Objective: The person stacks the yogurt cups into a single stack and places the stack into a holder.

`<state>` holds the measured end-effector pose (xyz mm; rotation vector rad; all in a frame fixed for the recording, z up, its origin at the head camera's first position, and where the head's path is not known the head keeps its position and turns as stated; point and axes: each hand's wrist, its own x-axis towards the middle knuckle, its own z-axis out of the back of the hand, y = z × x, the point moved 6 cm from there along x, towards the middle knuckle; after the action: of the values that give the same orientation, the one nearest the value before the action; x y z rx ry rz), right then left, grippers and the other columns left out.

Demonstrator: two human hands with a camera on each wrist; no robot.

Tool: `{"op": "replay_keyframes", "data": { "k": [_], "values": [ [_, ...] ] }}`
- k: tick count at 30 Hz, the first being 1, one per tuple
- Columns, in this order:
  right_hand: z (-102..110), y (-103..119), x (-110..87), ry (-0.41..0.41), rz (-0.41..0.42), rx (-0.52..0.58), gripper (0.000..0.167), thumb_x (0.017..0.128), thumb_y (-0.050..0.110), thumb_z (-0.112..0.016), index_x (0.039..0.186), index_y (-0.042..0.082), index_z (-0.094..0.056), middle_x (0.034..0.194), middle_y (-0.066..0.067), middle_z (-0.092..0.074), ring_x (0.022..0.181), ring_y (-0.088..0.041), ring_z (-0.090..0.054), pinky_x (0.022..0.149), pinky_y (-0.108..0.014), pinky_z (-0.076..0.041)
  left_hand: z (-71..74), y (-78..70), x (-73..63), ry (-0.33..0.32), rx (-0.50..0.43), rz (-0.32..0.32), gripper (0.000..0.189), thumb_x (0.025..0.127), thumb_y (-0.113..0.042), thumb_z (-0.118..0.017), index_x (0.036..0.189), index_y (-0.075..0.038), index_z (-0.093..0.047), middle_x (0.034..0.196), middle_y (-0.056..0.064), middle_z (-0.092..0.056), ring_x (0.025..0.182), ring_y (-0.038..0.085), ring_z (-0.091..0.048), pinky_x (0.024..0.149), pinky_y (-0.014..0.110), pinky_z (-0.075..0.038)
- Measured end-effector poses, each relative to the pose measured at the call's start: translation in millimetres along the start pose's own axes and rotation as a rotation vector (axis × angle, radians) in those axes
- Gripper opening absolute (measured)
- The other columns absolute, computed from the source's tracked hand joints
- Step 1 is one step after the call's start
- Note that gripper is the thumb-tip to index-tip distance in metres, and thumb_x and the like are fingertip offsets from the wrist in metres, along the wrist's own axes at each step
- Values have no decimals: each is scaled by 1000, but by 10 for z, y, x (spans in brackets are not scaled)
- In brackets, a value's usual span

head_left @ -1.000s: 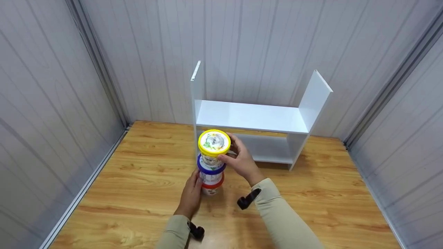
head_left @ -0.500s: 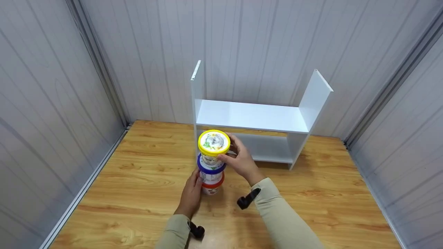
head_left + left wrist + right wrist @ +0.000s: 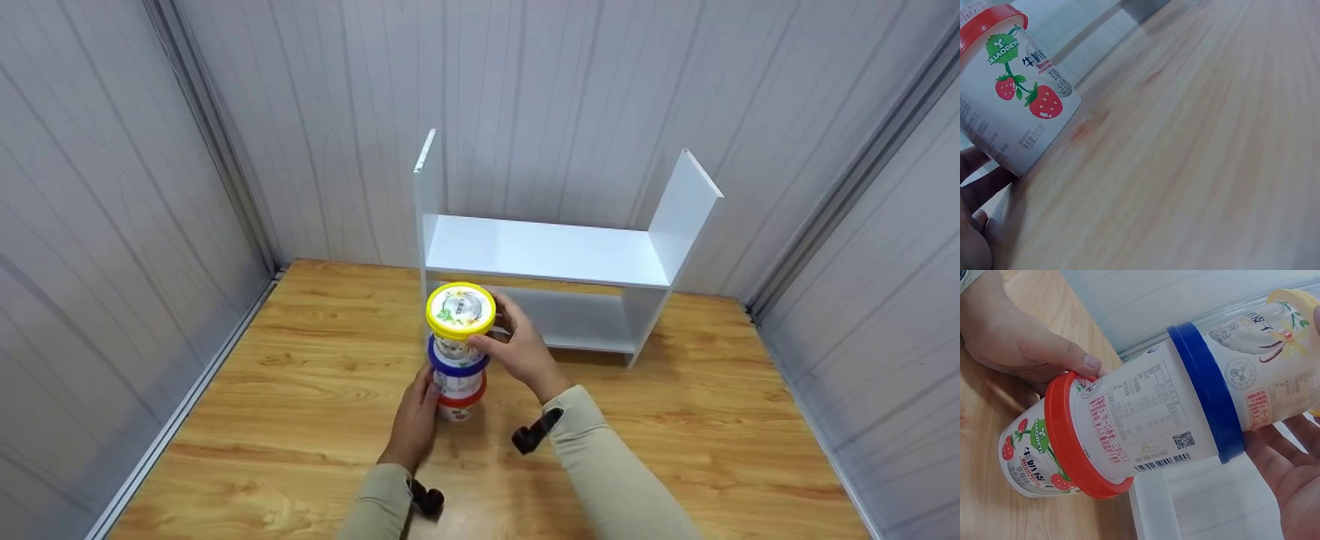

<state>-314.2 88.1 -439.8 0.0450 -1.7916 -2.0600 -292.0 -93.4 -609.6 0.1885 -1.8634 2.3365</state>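
Observation:
Three printed tubs stand in a column on the wooden floor. The red-lidded tub (image 3: pixel 456 412), with strawberries on its side, is lowest; the blue-lidded tub (image 3: pixel 459 385) sits on it; the yellow-lidded tub (image 3: pixel 460 309) is on top. My right hand (image 3: pixel 525 352) grips the yellow-lidded tub from the right, thumb in front and fingers behind. At the left of the column is my left hand (image 3: pixel 412 424), its thumb against the lower side of the blue-lidded tub, just over the red lid (image 3: pixel 1081 444). In the right wrist view its other fingers are mostly hidden.
A white two-level shelf (image 3: pixel 544 251) with tall side panels stands just behind the tubs, close to the back wall (image 3: pixel 570 97). Pale panelled walls enclose the wood-grain floor (image 3: pixel 300 420) at left and right. Each wrist wears a small black camera mount (image 3: pixel 536 433).
The yellow-lidded tub has shifted very slightly to the left with my right hand, lining up more with the tubs below. My left hand has stayed in place.

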Motion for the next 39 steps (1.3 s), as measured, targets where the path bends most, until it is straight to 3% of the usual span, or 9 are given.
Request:
{"op": "replay_keyframes", "data": {
  "k": [7,16,26,30,34,39],
  "values": [
    [16,14,8,-5,-19,5,85,85,33,-84,155,18,-38,142,-8,-52,127,-28,-56,105,-41,-49,-10,-35,23,16,10,-14,53,109,-47,-37,159,-29,-32,152,4,-47,142,28,-41,118,56,-27],
    [25,30,1,-15,-35,13,82,87,24,-82,156,17,-37,145,-9,-51,130,-28,-53,106,-43,-48,-9,-21,30,11,1,-8,52,108,-47,-39,158,-34,-34,151,2,-48,141,26,-42,118,55,-28],
    [67,8,10,-17,-40,16,85,85,26,-84,156,16,-36,147,-10,-49,131,-30,-52,108,-44,-46,-16,-32,32,4,10,-6,52,107,-50,-39,157,-38,-32,153,3,-47,141,28,-42,117,56,-28],
    [97,33,-1,-9,-13,8,93,83,30,-86,157,15,-32,151,-9,-46,134,-29,-50,110,-44,-44,-16,-42,30,-1,11,-15,50,108,-49,-38,156,-40,-33,151,2,-49,140,27,-44,116,57,-29],
    [153,93,-52,0,29,-43,98,82,38,-85,159,14,-29,153,-10,-44,137,-27,-47,113,-44,-41,-24,-36,11,7,19,-14,51,109,-46,-37,158,-34,-33,153,5,-46,142,30,-41,117,58,-28],
    [264,176,-119,2,83,-92,88,88,34,-80,158,13,-30,151,-11,-46,138,-26,-45,114,-45,-40,-3,-26,-2,6,32,-25,52,109,-46,-36,159,-30,-33,154,6,-45,143,31,-39,117,58,-28]
  ]
}}
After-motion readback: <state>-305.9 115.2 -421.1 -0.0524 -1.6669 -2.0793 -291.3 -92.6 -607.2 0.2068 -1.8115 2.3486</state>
